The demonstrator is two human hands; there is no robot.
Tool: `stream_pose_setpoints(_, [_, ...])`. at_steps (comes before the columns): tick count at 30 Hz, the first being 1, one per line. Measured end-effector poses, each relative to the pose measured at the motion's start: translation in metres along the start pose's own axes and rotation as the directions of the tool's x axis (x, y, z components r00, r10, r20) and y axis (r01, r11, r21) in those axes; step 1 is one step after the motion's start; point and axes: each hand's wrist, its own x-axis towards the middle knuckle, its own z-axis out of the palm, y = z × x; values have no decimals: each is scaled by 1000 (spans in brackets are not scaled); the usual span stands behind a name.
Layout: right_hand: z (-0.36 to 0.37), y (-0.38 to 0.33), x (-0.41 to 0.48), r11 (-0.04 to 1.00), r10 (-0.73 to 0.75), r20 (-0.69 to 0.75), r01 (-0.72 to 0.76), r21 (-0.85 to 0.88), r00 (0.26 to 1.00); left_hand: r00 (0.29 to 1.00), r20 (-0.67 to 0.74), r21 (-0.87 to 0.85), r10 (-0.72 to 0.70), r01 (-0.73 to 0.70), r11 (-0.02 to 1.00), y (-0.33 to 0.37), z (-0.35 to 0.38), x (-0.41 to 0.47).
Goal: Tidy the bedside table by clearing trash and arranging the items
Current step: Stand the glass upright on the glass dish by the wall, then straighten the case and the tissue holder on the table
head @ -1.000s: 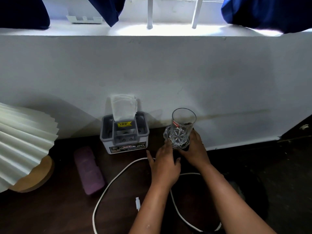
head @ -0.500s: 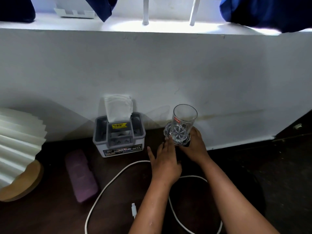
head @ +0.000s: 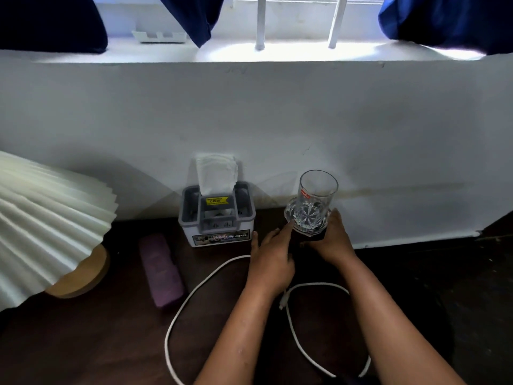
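fingers [head: 334,218] of the right hand [head: 330,240] are curling round the faceted foot of the clear cut-glass tumbler [head: 312,207] and gripping it. the left hand [head: 270,259] is lying low beside it, its fingers [head: 286,230] straight and slightly apart, one fingertip touching the tumbler's base. the tumbler is standing upright at the back of the dark wooden bedside table [head: 83,343], close to the wall, seemingly on a small dark square pad [head: 311,237] too shadowed to identify.

the tidying is looking partly done. no obvious trash is showing on the tabletop, and the grey plastic tissue box [head: 216,223], a white tissue sticking up from it, is sitting squarely against the wall just left of the tumbler. what is probably left is the long white charging cable [head: 319,284], sprawling in loose loops across the front under both forearms, and the purple oblong case [head: 162,270], lying askew between the box and the lamp.

the lamp with a white pleated shade [head: 47,226] and a round wooden base is occupying the left side. behind the table a white wall [head: 277,120] is rising to a bright sill [head: 277,54], with white window bars [head: 260,23] and dark blue curtains [head: 444,20] hanging above.
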Motion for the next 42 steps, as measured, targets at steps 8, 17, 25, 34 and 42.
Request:
stream_pose_setpoints(8, [12, -39, -42, 949, 246, 10, -238, -205, 969, 996, -1, -40, -93, 93, 995, -14, -47, -49])
stream_pose_setpoints(17, [71, -98, -115, 931, -118, 451, 256, -259, 885, 917, -69, -204, -394, 373, 905, -41, -104, -134])
stream_pose_setpoints(25, [132, -141, -144, 867, -369, 418, 469, -166, 830, 727, -122, -388, -676, 592, 707, -91, -135, -155])
stream_pose_setpoints(34, [167, -159, -141, 770, -470, 366, 576, -274, 803, 659, 9, -688, -752, 549, 474, -104, -133, -134])
stream_pose_setpoints(42, [167, -160, -133, 934, -306, 167, 260, 246, 937, 668, 42, -699, -743, 551, 456, -100, -133, -135])
